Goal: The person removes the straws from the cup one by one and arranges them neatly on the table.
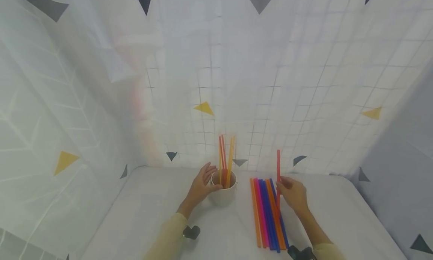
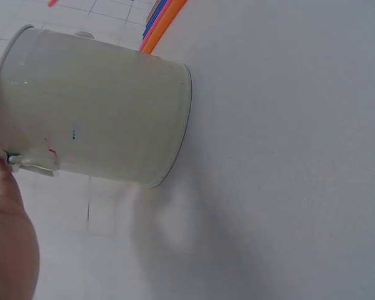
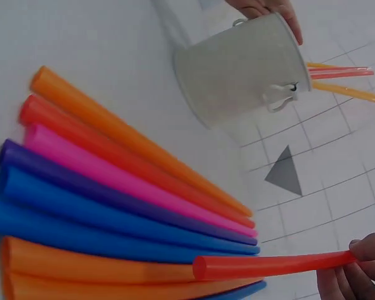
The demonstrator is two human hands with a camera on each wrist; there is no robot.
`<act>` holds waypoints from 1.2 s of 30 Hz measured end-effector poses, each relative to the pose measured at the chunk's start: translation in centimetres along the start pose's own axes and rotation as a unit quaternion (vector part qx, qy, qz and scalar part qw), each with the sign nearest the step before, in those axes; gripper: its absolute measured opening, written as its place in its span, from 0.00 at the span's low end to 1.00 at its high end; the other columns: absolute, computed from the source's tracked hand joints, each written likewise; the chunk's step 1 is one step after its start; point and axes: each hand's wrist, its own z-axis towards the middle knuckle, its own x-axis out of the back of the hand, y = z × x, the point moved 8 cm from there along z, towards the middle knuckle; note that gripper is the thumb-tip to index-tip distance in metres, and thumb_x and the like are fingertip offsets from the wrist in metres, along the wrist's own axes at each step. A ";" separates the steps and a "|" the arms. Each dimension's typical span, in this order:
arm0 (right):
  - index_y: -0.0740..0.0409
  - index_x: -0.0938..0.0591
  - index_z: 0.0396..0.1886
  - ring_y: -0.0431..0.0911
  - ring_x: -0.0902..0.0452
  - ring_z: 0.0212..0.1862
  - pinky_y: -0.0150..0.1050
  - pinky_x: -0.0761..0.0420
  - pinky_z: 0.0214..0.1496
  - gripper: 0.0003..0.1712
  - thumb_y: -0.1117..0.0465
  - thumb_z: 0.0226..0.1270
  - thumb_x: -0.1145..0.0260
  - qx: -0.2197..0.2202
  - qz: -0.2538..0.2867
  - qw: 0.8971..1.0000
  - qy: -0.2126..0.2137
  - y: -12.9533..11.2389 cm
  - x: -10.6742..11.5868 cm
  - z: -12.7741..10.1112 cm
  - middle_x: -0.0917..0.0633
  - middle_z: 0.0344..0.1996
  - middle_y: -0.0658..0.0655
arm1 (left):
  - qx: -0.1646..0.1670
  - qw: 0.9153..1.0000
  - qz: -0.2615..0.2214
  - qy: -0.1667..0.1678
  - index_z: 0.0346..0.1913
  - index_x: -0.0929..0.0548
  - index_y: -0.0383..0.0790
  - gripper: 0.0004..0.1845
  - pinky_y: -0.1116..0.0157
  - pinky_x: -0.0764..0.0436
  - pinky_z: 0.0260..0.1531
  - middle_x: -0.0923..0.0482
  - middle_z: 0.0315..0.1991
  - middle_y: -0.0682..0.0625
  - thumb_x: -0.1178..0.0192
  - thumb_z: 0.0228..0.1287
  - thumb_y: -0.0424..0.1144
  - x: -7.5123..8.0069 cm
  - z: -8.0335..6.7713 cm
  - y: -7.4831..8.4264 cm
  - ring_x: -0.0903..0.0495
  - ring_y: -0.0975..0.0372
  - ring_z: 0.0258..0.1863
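A white metal cup (image 1: 223,194) stands on the table with several red, orange and yellow straws (image 1: 225,160) upright in it. My left hand (image 1: 202,185) rests against the cup's left side near the rim; the left wrist view shows the cup (image 2: 94,106) close up with my palm (image 2: 9,244) beside it. My right hand (image 1: 292,192) pinches a red straw (image 1: 278,169) and holds it upright over a row of several orange, pink, purple and blue straws (image 1: 267,215) lying on the table. In the right wrist view, fingertips (image 3: 362,265) pinch the red straw (image 3: 269,265) above the row (image 3: 112,187).
The white table (image 1: 152,215) is enclosed by white cloth walls with a grid and triangle print (image 1: 236,83). The table's right edge (image 1: 368,211) curves near the right wall. Bare tabletop lies left of the cup.
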 end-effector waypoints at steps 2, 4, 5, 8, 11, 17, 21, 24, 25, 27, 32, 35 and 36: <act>0.64 0.24 0.63 0.53 0.15 0.44 0.48 0.16 0.47 0.31 0.46 0.71 0.40 -0.009 -0.010 1.000 -0.011 0.7 -0.2 -0.3 0.16 0.49 0.65 | -0.005 1.000 -0.002 0.000 0.75 0.48 0.38 0.55 0.61 0.37 0.66 0.35 0.69 0.40 0.25 0.51 0.47 0.0 -0.3 0.9 0.38 0.55 0.71; 0.66 0.24 0.62 0.53 0.15 0.44 0.49 0.16 0.46 0.30 0.47 0.72 0.40 -0.008 -0.024 1.000 -0.016 1.2 -0.4 -0.5 0.16 0.48 0.66 | -0.005 1.000 0.001 0.003 0.75 0.48 0.38 0.54 0.61 0.37 0.66 0.34 0.69 0.40 0.25 0.51 0.47 0.1 -0.6 1.3 0.37 0.55 0.70; 0.66 0.24 0.61 0.53 0.15 0.43 0.49 0.15 0.46 0.30 0.47 0.72 0.40 -0.009 -0.029 0.999 -0.017 1.4 -0.4 -0.6 0.16 0.48 0.66 | -0.005 1.000 0.002 0.005 0.75 0.47 0.38 0.54 0.61 0.37 0.66 0.34 0.69 0.41 0.25 0.51 0.47 0.1 -0.7 1.4 0.37 0.55 0.70; 0.67 0.24 0.60 0.53 0.15 0.43 0.48 0.15 0.44 0.28 0.50 0.71 0.38 -0.003 -0.039 0.999 -0.021 2.0 -0.5 -1.0 0.16 0.47 0.67 | 0.000 1.000 0.006 0.007 0.76 0.48 0.40 0.54 0.63 0.37 0.66 0.34 0.69 0.42 0.26 0.51 0.48 0.1 -0.7 1.4 0.38 0.56 0.71; 0.68 0.23 0.59 0.54 0.16 0.43 0.48 0.15 0.43 0.27 0.52 0.70 0.37 -0.015 -0.043 0.998 -0.031 2.9 -0.6 -1.3 0.16 0.47 0.68 | 0.001 1.000 0.008 0.007 0.76 0.48 0.40 0.54 0.63 0.37 0.65 0.34 0.69 0.42 0.26 0.51 0.48 0.1 -0.8 1.4 0.38 0.56 0.71; 0.69 0.24 0.60 0.58 0.18 0.47 0.49 0.15 0.43 0.28 0.52 0.70 0.37 -0.055 -0.061 0.995 -0.059 4.5 -1.0 -1.8 0.17 0.49 0.69 | 0.000 1.000 0.008 0.004 0.76 0.48 0.39 0.54 0.63 0.37 0.66 0.34 0.69 0.41 0.26 0.52 0.48 0.1 -0.8 1.4 0.38 0.56 0.71; 0.70 0.24 0.59 0.60 0.19 0.48 0.51 0.16 0.43 0.28 0.52 0.70 0.37 -0.074 -0.072 0.991 -0.080 5.3 -1.2 -1.9 0.19 0.50 0.71 | 0.001 1.000 0.007 0.006 0.76 0.49 0.38 0.55 0.60 0.37 0.66 0.34 0.69 0.42 0.26 0.51 0.47 0.1 -0.5 0.6 0.38 0.56 0.71; 0.71 0.23 0.57 0.61 0.20 0.49 0.52 0.16 0.44 0.27 0.53 0.70 0.37 -0.085 -0.077 0.989 -0.096 5.9 -1.4 -2.0 0.19 0.50 0.72 | 0.009 1.000 0.006 0.008 0.76 0.50 0.41 0.55 0.61 0.38 0.66 0.34 0.70 0.44 0.25 0.52 0.45 0.0 0.0 -0.8 0.39 0.57 0.71; 0.71 0.23 0.57 0.61 0.20 0.49 0.52 0.16 0.44 0.26 0.54 0.70 0.37 -0.087 -0.078 0.988 -0.099 6.0 -1.5 -2.1 0.19 0.50 0.72 | 0.012 1.000 0.004 0.010 0.76 0.50 0.43 0.54 0.61 0.38 0.66 0.34 0.70 0.46 0.25 0.52 0.44 -0.1 0.2 -1.3 0.39 0.58 0.71; 0.71 0.22 0.56 0.61 0.20 0.49 0.52 0.16 0.45 0.25 0.55 0.70 0.37 -0.085 -0.080 0.988 -0.105 6.2 -1.6 -2.2 0.18 0.49 0.71 | 0.017 1.000 -0.002 0.014 0.76 0.49 0.46 0.54 0.63 0.38 0.66 0.34 0.69 0.49 0.25 0.52 0.42 0.0 0.4 -2.1 0.39 0.61 0.71; 0.71 0.20 0.53 0.60 0.19 0.48 0.52 0.16 0.45 0.23 0.56 0.68 0.36 -0.076 -0.086 0.988 -0.108 6.2 -1.8 -2.2 0.16 0.46 0.69 | 0.009 1.000 -0.009 0.024 0.76 0.46 0.50 0.52 0.65 0.36 0.65 0.32 0.68 0.54 0.25 0.52 0.41 0.0 0.8 -2.5 0.37 0.64 0.70; 0.72 0.20 0.51 0.60 0.18 0.47 0.52 0.16 0.45 0.23 0.56 0.67 0.35 -0.077 -0.090 0.987 -0.108 6.2 -1.8 -2.2 0.16 0.44 0.68 | 0.001 1.000 -0.004 0.023 0.76 0.46 0.49 0.52 0.64 0.36 0.65 0.31 0.68 0.54 0.25 0.52 0.42 0.0 0.8 -2.5 0.37 0.63 0.70; 0.72 0.19 0.51 0.59 0.18 0.46 0.52 0.16 0.44 0.22 0.56 0.67 0.35 -0.076 -0.091 0.987 -0.108 6.2 -1.8 -2.2 0.16 0.44 0.68 | 0.000 1.000 -0.002 0.023 0.76 0.46 0.49 0.52 0.64 0.36 0.65 0.31 0.68 0.54 0.25 0.52 0.42 0.0 0.8 -2.5 0.37 0.63 0.70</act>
